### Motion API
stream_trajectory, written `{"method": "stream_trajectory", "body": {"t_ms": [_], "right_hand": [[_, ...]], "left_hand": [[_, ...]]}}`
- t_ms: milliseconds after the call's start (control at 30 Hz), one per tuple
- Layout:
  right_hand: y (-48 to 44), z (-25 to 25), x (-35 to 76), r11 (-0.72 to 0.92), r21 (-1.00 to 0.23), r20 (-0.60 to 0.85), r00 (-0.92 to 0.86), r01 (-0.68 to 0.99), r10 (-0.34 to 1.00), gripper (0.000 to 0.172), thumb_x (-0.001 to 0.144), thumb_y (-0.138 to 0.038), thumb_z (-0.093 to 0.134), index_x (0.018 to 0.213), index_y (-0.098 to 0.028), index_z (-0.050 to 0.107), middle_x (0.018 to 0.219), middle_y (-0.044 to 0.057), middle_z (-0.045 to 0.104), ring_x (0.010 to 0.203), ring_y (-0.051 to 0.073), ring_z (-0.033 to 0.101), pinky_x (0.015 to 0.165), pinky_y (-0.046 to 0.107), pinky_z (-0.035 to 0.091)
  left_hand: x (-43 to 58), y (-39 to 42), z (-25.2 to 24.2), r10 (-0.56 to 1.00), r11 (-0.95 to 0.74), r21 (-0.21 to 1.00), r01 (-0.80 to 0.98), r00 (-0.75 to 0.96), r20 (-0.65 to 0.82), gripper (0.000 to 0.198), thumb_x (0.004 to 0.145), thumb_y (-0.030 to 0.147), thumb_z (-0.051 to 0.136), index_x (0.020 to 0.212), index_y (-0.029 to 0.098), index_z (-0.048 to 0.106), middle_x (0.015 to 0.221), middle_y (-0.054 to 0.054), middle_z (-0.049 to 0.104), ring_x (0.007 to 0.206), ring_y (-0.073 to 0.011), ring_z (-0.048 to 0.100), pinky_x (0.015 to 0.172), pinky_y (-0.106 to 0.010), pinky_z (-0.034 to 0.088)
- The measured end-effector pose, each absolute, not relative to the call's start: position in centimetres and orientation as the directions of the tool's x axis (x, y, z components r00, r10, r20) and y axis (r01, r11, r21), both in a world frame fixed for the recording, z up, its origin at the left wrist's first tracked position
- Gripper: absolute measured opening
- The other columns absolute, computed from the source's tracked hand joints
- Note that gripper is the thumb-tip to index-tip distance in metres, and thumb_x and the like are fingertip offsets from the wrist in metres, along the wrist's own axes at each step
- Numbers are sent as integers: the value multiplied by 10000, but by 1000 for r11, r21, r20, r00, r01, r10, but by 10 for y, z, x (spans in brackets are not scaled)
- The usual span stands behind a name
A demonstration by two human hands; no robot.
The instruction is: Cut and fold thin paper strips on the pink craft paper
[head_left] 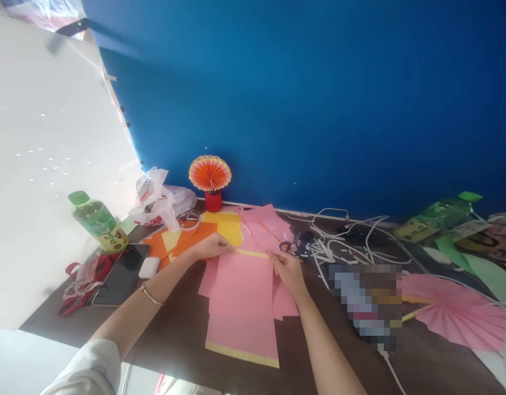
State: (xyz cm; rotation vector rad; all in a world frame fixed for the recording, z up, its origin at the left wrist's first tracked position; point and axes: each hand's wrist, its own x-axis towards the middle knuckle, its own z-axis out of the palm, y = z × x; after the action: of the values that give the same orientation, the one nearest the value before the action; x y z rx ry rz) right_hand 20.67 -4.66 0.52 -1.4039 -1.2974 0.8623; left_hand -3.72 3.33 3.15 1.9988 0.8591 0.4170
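pink paper point(242, 296), blue wall point(302, 99), orange fan point(210, 173)

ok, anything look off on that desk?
The green bottle at far right looks tipped nearly flat, perhaps lens warp. The white strips sprawl tangled beside the scissors. The pink sheet looks flat and intact.

A pixelated patch point(366, 304) covers whatever lies beside the pink sheet point(245, 296), so no idea what's under it. The pink fan point(454, 318) runs off the right edge. The bottle point(97, 220) label is too blurry to read. Can't tell if the left hand point(214, 245) and right hand point(288, 269) pinch the sheet or just press on it.
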Motion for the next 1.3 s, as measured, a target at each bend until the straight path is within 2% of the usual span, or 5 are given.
{"method": "stream_trajectory", "body": {"t_ms": [333,567,767,1100,1300], "right_hand": [[-49,7,211,69,-973,106,160,220,981,439,682,-499,610,830,-91,681,377,-48,438,360,79,363,387,222,281],[-43,-6,215,61,-978,116,271,200,956,454,692,-527,573,832,-102,647,355,-41,445,329,101,393,344,222,285],[-39,-13,213,91,-975,146,275,202,950,478,726,-529,522,933,-104,590,430,-11,534,348,114,433,371,235,335],[-44,-15,212,158,-908,325,416,387,850,308,743,-373,508,958,-162,570,994,118,606,845,228,599,682,349,494],[-51,-5,197,235,-855,398,294,462,869,198,766,-260,434,877,-167,569,946,97,593,889,209,564,750,344,473]], "left_hand": [[-47,25,28,819,-341,784,519,573,-24,503,773,556,440,474,154,409,456,48,321,425,-64,311,434,-203,255],[-81,28,34,992,-82,517,852,18,127,380,853,410,348,896,155,627,875,-102,647,811,-220,597,728,-312,424],[-101,29,27,993,-84,85,993,76,94,319,837,296,386,1003,131,603,1037,-152,607,958,-271,576,770,-351,440],[-95,36,27,991,-125,97,987,120,52,308,804,158,389,1049,153,576,943,-138,633,884,-265,607,734,-361,446],[-96,33,27,993,-118,252,961,110,47,226,793,198,456,938,123,613,863,-156,640,893,-286,598,786,-397,426]]}}
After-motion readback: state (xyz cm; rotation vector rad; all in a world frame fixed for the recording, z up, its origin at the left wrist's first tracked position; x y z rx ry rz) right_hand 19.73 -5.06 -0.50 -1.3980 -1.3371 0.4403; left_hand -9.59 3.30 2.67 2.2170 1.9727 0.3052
